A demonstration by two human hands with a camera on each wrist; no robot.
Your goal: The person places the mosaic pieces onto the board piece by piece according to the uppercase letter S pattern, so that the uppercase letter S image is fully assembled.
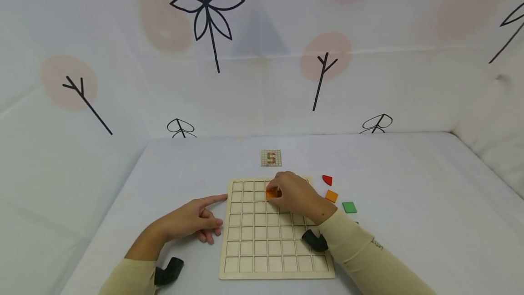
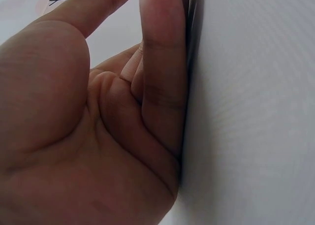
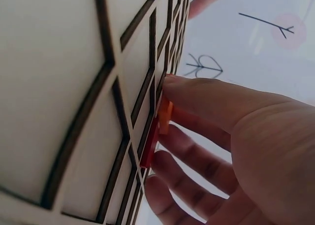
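Observation:
A pale wooden board (image 1: 240, 249) with a grid of square cells lies flat on the table. Near its far edge, my right hand (image 1: 295, 196) pinches an orange square tile (image 1: 270, 194) between thumb and fingers, right at the grid. Beside that tile, the right wrist view shows a red tile (image 3: 149, 147) at the board, partly covered by the fingers. My left hand (image 1: 189, 219) rests at the board's left side, its index finger stretched out to the upper left edge. The other left fingers are loosely bent, with nothing in them.
Beyond the board lies a small card (image 1: 271, 158) with a coloured S-like pattern on a grid. To the right are a red quarter-circle piece (image 1: 327, 180), an orange square (image 1: 331, 196) and a green square (image 1: 349, 207). Another green piece is mostly hidden by the right sleeve (image 1: 360, 249).

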